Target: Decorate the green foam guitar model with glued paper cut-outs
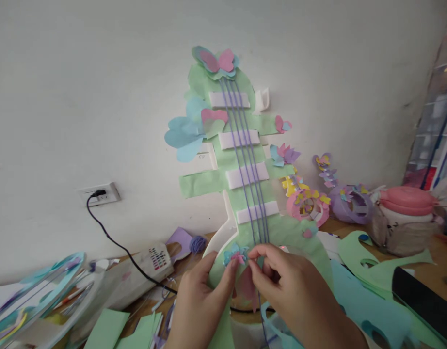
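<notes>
A large green paper guitar (245, 191) stands against the wall, with white crosspieces and purple yarn strings (248, 165) running down its neck. My left hand (205, 300) is at the lower left of its body, thumb and forefinger closed on a small blue and pink paper flower (233, 256). Just right of that flower, beside the strings, my right hand (292, 281) makes a pinch; what lies between its fingertips is too small to make out. A pink and blue paper butterfly (218, 62) tops the head. Larger blue paper petals (187, 131) stick out at the left.
Green paper pieces (107, 329) and a pouch (118, 276) lie at left, below a plugged-in black cable (118, 242). Purple yarn (198, 244) sits behind. At right are decorated rings (307, 208), a pink-lidded container (407, 201), cut paper (369, 300) and a black object (423, 303).
</notes>
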Action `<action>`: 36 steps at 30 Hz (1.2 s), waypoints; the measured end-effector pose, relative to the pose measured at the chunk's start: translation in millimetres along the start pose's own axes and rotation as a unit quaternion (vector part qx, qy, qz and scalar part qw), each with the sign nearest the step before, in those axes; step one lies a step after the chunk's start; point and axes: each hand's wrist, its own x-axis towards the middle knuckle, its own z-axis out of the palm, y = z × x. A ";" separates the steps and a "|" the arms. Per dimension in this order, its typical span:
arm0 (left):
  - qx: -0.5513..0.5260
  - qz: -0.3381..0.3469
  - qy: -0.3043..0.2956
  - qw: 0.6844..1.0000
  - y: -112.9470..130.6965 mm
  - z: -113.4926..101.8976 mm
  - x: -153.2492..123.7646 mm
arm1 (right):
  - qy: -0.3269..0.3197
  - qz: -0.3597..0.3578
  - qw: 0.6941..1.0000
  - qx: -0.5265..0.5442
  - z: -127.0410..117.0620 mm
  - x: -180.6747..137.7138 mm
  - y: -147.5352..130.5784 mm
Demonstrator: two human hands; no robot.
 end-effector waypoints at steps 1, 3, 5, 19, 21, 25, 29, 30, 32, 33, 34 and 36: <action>0.001 -0.001 0.002 1.000 1.0 -0.3 -0.1 | 0.001 -0.006 1.000 -0.005 -0.4 0.0 -0.2; 0.002 0.001 0.006 1.000 2.8 -0.9 -0.5 | -0.002 -0.010 1.000 -0.010 -1.1 0.0 -0.5; 0.000 0.003 0.007 1.000 3.7 -1.3 -0.6 | -0.005 -0.005 1.000 -0.011 -1.7 0.1 -0.7; -0.004 0.003 0.003 1.000 3.4 -1.0 1.2 | -0.021 0.017 0.999 0.037 -14.8 2.3 -0.5; -0.003 0.003 -0.005 1.000 2.4 -0.6 1.0 | -0.010 0.013 1.000 0.026 -15.9 3.4 1.7; 0.003 0.005 -0.006 1.000 1.7 -0.1 0.4 | -0.018 0.016 1.000 -0.002 -13.6 4.9 3.8; -0.004 -0.003 0.001 1.000 4.3 -0.7 -0.6 | -0.032 0.019 0.999 -0.018 -10.9 4.9 3.1; -0.007 -0.004 0.001 1.000 4.8 -0.9 -0.7 | -0.037 0.021 0.999 -0.019 -10.6 4.7 2.8; -0.010 -0.004 -0.002 1.000 5.1 -1.2 -0.7 | -0.040 0.023 0.999 -0.017 -10.3 4.4 2.2; -0.008 -0.004 -0.003 1.000 4.7 -1.3 -0.6 | -0.041 0.023 0.999 -0.016 -10.1 4.4 2.0; -0.004 -0.004 -0.003 1.000 4.0 -1.3 -0.5 | -0.040 0.024 0.999 -0.014 -9.9 4.5 1.9; 0.004 -0.004 -0.007 1.000 2.3 -1.4 -0.4 | -0.044 0.027 0.999 -0.009 -9.4 4.9 1.8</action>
